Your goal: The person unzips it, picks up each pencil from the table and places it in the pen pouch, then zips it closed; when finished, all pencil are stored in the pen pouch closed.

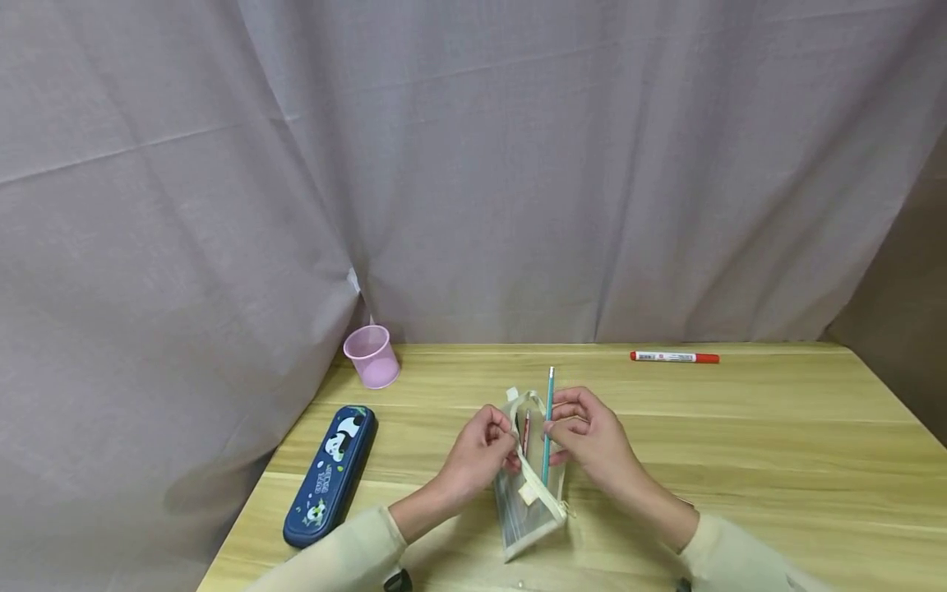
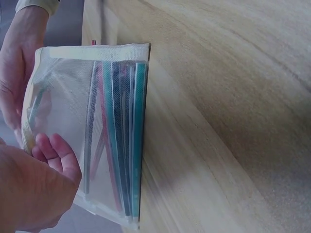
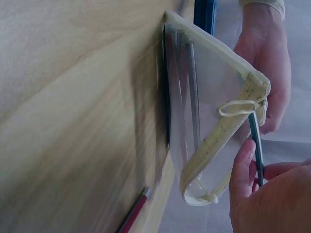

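A see-through mesh pencil pouch (image 1: 521, 514) with a cream zipper edge stands open-topped on the table between both hands. My left hand (image 1: 477, 452) pinches the left side of its opening. Between the thumb and fingers of my right hand (image 1: 602, 440) is a teal pencil (image 1: 550, 403), its lower part inside the mouth of the pouch and its upper end sticking out. Several pencils (image 2: 116, 131), teal, red and dark, stand along the bottom side of the pouch behind the mesh. The zipper (image 3: 218, 136) is undone, and a cream cord loop (image 3: 238, 108) hangs at its end.
A dark blue panda pencil case (image 1: 330, 477) lies to the left. Behind it stands a pink cup (image 1: 372, 356). A red-capped marker (image 1: 673, 357) lies at the back right. A dark red pencil (image 3: 133, 211) rests on the table near my right hand. Grey curtains (image 1: 473, 164) enclose the table.
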The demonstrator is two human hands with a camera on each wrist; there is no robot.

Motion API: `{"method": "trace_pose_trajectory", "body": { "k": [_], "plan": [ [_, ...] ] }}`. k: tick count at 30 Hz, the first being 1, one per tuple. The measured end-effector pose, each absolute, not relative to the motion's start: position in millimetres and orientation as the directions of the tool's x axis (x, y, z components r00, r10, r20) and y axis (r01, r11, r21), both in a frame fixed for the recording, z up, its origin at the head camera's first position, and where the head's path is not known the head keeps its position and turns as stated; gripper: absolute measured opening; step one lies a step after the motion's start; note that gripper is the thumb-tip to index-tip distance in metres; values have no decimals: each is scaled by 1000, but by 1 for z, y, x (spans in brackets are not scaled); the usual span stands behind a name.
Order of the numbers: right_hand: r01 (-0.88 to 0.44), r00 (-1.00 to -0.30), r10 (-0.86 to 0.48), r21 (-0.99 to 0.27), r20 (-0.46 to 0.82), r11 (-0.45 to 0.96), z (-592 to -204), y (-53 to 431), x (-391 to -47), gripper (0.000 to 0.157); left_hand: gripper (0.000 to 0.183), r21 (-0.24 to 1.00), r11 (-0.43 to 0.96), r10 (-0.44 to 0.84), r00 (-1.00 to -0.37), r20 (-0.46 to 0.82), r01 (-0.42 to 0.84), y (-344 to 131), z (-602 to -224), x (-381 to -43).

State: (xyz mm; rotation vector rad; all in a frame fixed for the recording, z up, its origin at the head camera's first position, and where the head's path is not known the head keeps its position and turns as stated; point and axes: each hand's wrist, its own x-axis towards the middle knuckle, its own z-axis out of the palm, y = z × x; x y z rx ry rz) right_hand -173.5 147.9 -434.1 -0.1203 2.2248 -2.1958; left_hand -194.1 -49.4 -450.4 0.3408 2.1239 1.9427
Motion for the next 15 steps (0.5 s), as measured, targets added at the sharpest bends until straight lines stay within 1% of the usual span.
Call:
{"method": "trace_pose_trajectory", "body": {
  "k": [8,15],
  "plan": [
    [17,-996,-81,-995,-26,103,-443,143,-173,42,10,996,90,327,-945,-26,4,-49,-451,-193],
    [76,-993,-82,-984,-90,159,-452,138,-174,39,14,996,85,360,-933,-14,18,-47,-454,-189]
  ]
}}
